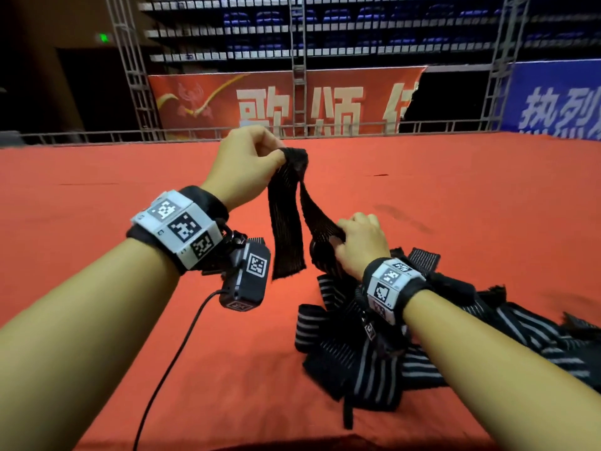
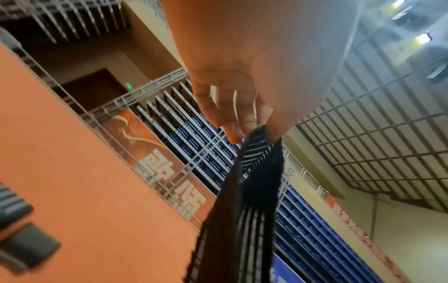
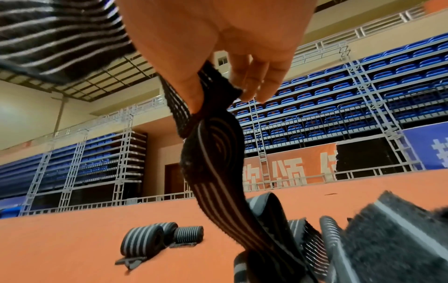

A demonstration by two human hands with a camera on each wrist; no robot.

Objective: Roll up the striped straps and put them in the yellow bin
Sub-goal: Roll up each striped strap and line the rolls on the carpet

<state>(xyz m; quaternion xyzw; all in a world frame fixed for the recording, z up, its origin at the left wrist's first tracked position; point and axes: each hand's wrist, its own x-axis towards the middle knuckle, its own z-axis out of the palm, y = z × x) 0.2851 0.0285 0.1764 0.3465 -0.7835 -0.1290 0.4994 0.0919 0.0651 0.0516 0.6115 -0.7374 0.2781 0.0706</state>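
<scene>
Both hands hold one striped strap [image 1: 286,219] above the orange surface [image 1: 97,196]: left hand [image 1: 242,164] pinching its fold, right hand [image 1: 361,242] gripping lower, over the loose pile [image 1: 374,346].

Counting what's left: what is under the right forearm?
A heap of loose striped straps on the red cloth. How many lie beneath the top ones is hidden.

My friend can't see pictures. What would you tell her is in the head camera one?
Two hands hold up one black striped strap over a red table: the left hand pinches its top and the right hand grips it lower down. A heap of loose striped straps lies under the right arm.
</scene>
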